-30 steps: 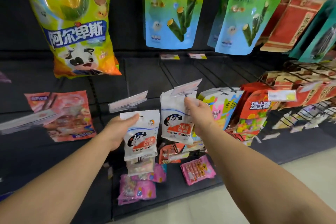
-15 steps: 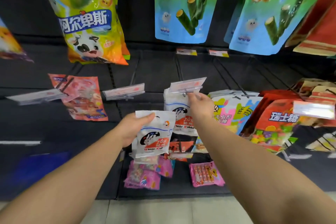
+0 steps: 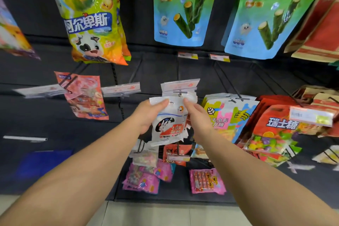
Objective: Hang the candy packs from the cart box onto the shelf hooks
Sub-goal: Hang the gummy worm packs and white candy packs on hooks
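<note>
White pack (image 3: 169,121) now raised to hook (image 3: 180,93), both hands gripping.

We read "White Rab…" (the rest is cut off) on the white pack (image 3: 169,121) at centre, under its rabbit picture. The yellow bag (image 3: 91,16) at far upper left bears "阿尔卑斯" on a blue band. The blue bag (image 3: 183,5) at top centre says "海苔肉松卷", with a smaller line ending "≥24%". The green bag (image 3: 271,11) to its right starts with "海苔" and ends in "卷". Right of centre, the worm pack (image 3: 227,115) shows "毛虫形" and "皮糖", and the red pack (image 3: 275,126) reads "瑞士糖". The price tags (image 3: 180,86) are too blurred to read.
</note>
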The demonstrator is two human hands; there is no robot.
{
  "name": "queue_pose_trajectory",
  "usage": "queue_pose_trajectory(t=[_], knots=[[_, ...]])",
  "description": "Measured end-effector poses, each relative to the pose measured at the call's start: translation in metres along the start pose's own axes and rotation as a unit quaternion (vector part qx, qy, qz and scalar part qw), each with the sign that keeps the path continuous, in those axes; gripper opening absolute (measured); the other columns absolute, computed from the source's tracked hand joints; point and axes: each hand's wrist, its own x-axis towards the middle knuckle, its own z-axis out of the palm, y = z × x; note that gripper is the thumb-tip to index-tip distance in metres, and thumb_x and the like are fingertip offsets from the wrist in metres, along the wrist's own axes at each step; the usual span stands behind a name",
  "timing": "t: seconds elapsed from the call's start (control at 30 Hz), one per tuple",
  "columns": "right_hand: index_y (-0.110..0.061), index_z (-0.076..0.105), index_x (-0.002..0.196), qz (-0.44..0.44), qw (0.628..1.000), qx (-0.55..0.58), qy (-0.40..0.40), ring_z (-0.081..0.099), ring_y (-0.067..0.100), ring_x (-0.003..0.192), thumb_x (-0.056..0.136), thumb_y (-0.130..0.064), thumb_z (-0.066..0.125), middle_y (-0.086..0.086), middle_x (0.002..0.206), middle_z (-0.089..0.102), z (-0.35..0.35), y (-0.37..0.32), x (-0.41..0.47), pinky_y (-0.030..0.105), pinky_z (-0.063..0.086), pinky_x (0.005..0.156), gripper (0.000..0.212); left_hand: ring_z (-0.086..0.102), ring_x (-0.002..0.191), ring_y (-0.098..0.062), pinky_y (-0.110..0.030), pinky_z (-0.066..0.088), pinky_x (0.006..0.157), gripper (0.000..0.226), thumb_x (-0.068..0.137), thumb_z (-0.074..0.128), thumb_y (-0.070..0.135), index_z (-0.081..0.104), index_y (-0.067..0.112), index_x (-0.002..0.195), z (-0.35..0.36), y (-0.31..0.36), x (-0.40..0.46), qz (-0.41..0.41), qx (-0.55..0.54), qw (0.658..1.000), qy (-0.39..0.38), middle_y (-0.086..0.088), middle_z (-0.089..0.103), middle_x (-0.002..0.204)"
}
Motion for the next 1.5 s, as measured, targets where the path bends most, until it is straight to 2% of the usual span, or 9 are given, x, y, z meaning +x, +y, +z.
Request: queue_pose_trajectory(t=[0.23,0.43,0.67,0.77,0.9,1.1,1.3,1.37,1.5], knots=[[-0.011,0.069,0.095,-0.009,0.997,-0.006,0.079,0.070,0.022,0.078,0.094,-0.024,0.066,0.007,0.089,0.074,0.000,-0.008,0.016,0.037,0.060,0.073,0.013,0.073,0.082,-0.015,-0.026,0.057,0.064,0.018,0.094,0.070,0.028,0.069,0.019,0.109,0.024,0.018,0.009,0.004,0.040,0.999,0.036,-0.003,0.076,0.098],[-0.016,0.065,0.083,0.000,0.991,-0.001,0.133,0.056,0.013,0.052,0.094,-0.027,0.066,0.000,0.067,0.064,0.008,-0.002,0.029,0.026,0.046,0.051,0.015,0.074,0.081,-0.013,-0.028,0.057,0.066,0.022,0.091,0.073,0.031,0.070,0.021,0.110,0.021,0.013,0.013,-0.002,0.044,0.998,0.046,0.001,0.077,0.098],[-0.014,0.067,0.088,-0.013,0.984,0.000,0.175,0.066,0.025,0.074,0.093,-0.030,0.066,0.004,0.078,0.070,0.014,0.005,0.039,0.039,0.058,0.072,0.017,0.066,0.056,-0.001,-0.013,0.047,0.042,0.005,0.094,0.070,0.023,0.066,0.022,0.097,0.027,0.014,0.024,0.010,0.041,0.995,0.086,0.008,0.070,0.079],[-0.015,0.064,0.082,-0.014,0.983,-0.023,0.180,0.062,0.024,0.072,0.093,-0.033,0.065,0.003,0.075,0.066,0.015,0.007,0.046,0.039,0.056,0.071,0.021,0.067,0.072,-0.006,-0.020,0.053,0.055,0.014,0.094,0.070,0.027,0.069,0.019,0.105,0.027,0.010,0.030,0.012,0.060,0.991,0.119,0.007,0.070,0.086],[-0.013,0.068,0.099,0.000,0.981,-0.068,0.182,0.069,0.026,0.082,0.094,-0.037,0.063,0.005,0.087,0.072,0.013,0.006,0.056,0.041,0.060,0.077,0.025,0.069,0.093,-0.018,-0.041,0.059,0.085,0.010,0.091,0.072,0.031,0.063,0.028,0.093,0.024,0.006,0.040,0.044,0.153,0.974,0.162,0.004,0.071,0.098],[-0.015,0.058,0.123,0.028,0.979,-0.058,0.191,0.069,0.025,0.099,0.095,-0.029,0.063,0.004,0.111,0.070,0.010,0.018,0.054,0.044,0.058,0.089,0.031,0.067,0.097,-0.018,-0.044,0.057,0.093,0.022,0.087,0.076,0.028,0.060,0.022,0.100,0.013,-0.010,0.035,0.022,0.177,0.971,0.160,0.004,0.068,0.100],[-0.009,0.046,0.138,0.137,0.965,-0.150,0.165,0.058,0.030,0.119,0.094,-0.025,0.063,0.011,0.133,0.059,0.029,0.055,0.040,0.036,0.050,0.097,0.051,0.057,0.124,-0.025,-0.039,0.047,0.105,0.059,0.087,0.076,0.035,0.053,0.012,0.138,-0.010,-0.039,0.006,-0.022,0.280,0.947,0.159,-0.009,0.058,0.138],[-0.010,0.043,0.142,0.148,0.958,-0.217,0.117,0.052,0.031,0.125,0.099,-0.021,0.051,0.012,0.139,0.053,0.046,0.064,0.034,0.031,0.044,0.095,0.044,0.055,0.127,-0.025,-0.038,0.047,0.104,0.058,0.089,0.072,0.038,0.054,0.014,0.138,-0.032,-0.049,-0.009,-0.033,0.341,0.924,0.168,-0.008,0.056,0.141],[-0.003,0.052,0.137,0.180,0.924,-0.332,-0.061,0.055,0.032,0.126,0.102,-0.020,0.047,0.016,0.138,0.056,0.100,0.070,0.010,0.025,0.047,0.069,0.040,0.049,0.132,-0.029,-0.043,0.044,0.107,0.059,0.093,0.065,0.047,0.049,0.022,0.143,-0.095,-0.062,-0.048,-0.085,0.444,0.874,0.178,-0.010,0.050,0.144]])
